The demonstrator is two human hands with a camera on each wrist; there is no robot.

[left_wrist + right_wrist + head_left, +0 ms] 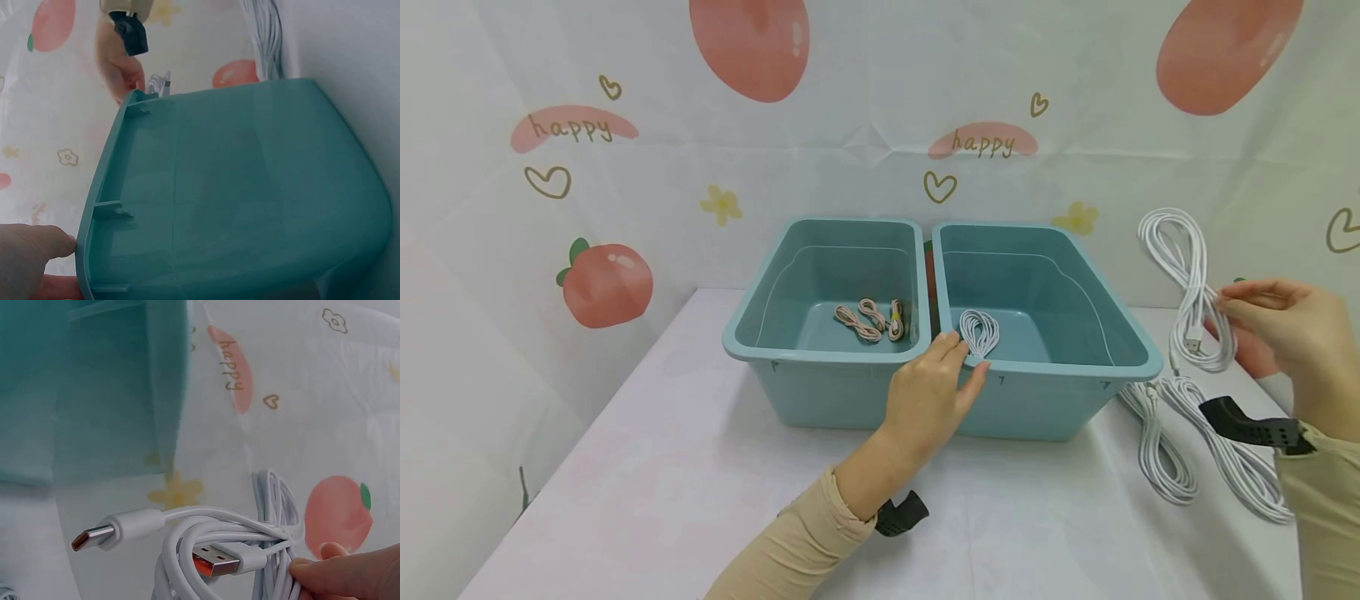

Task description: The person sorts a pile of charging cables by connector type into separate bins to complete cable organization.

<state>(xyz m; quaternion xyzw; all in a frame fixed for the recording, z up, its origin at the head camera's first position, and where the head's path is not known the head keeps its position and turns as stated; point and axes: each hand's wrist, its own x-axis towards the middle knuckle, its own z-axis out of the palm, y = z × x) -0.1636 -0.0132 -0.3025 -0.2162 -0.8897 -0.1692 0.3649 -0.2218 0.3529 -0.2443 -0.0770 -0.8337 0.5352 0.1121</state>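
Observation:
My right hand (pixel 1303 333) pinches a coiled white USB charging cable (pixel 1183 287), raised beyond the right end of the right blue-green bin (pixel 1067 379). In the right wrist view the cable's USB-C plug (pixel 100 534) sticks out leftward and its USB-A plug (pixel 222 559) lies against the loops. My left hand (pixel 925 392) rests at the front rim of the right bin near its inner corner, fingers and thumb extended along it. Just behind those fingers, a coiled white cable (pixel 979 332) lies inside that bin.
A second blue-green bin (pixel 820 358) stands directly left, holding three small pinkish-brown cable bundles (pixel 857 323). Two more white cable bundles (pixel 1165 458) lie on the table (pixel 647 500), right of the bins. A printed backdrop (pixel 850 125) hangs close behind.

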